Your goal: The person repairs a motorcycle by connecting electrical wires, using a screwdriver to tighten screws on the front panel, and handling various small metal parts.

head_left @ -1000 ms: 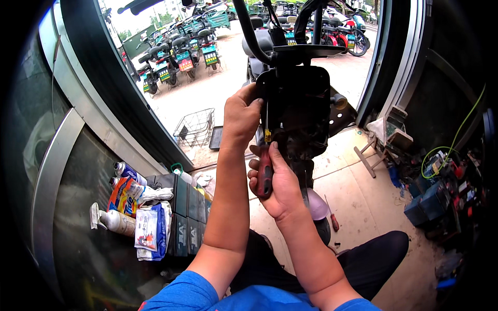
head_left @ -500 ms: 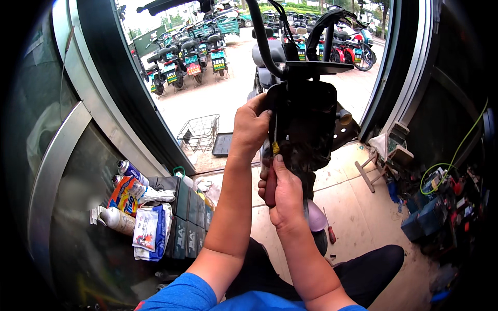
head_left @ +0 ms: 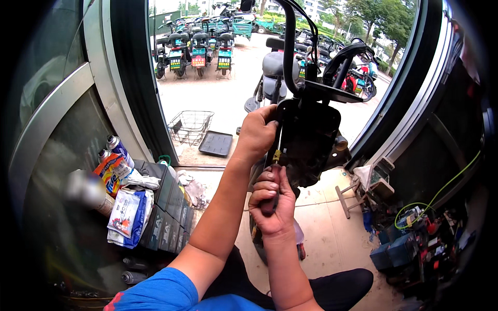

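Right hand (head_left: 272, 207) fisted on dark-handled screwdriver (head_left: 275, 168), shaft upright toward 12 o'clock, tip probably in black plastic scooter front panel (head_left: 311, 140). Left hand (head_left: 258, 132) clamps panel's 9 o'clock edge, directly above.

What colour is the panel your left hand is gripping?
Black, seen in the head view: the panel held by the left hand.

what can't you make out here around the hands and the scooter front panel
Head view only:
- Screwdriver: its handle is wrapped by the right hand, and its tip is lost against the black front panel.
- Left hand: fingertips curl behind the panel's edge.
- Spray cans: labels too small.
- Parts at lower right: dark, bent by the fisheye rim.
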Available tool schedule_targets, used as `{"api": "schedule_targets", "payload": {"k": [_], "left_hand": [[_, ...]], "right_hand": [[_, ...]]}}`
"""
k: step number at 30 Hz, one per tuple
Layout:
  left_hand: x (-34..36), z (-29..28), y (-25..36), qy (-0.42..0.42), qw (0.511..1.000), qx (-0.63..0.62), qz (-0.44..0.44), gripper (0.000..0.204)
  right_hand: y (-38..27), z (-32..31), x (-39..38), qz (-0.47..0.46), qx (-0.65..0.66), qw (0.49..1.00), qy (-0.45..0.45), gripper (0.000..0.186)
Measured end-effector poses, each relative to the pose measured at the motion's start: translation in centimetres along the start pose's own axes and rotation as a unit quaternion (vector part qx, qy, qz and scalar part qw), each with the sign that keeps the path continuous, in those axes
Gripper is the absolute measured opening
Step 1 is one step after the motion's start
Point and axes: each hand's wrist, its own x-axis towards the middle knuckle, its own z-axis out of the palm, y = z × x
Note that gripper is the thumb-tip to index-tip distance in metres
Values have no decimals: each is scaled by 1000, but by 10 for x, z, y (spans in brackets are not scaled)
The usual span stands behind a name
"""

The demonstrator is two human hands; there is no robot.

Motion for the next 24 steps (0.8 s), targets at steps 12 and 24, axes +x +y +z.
{"api": "schedule_targets", "payload": {"k": [12, 24], "left_hand": [[-4, -2, 12, -6, 1000, -11, -5, 43], [-3, -2, 1, 5, 1000, -4, -2, 43]], "right_hand": [[-1, -2, -2, 2, -44, 999, 26, 40], [0, -3, -2, -15, -70, 997, 2, 31]]}}
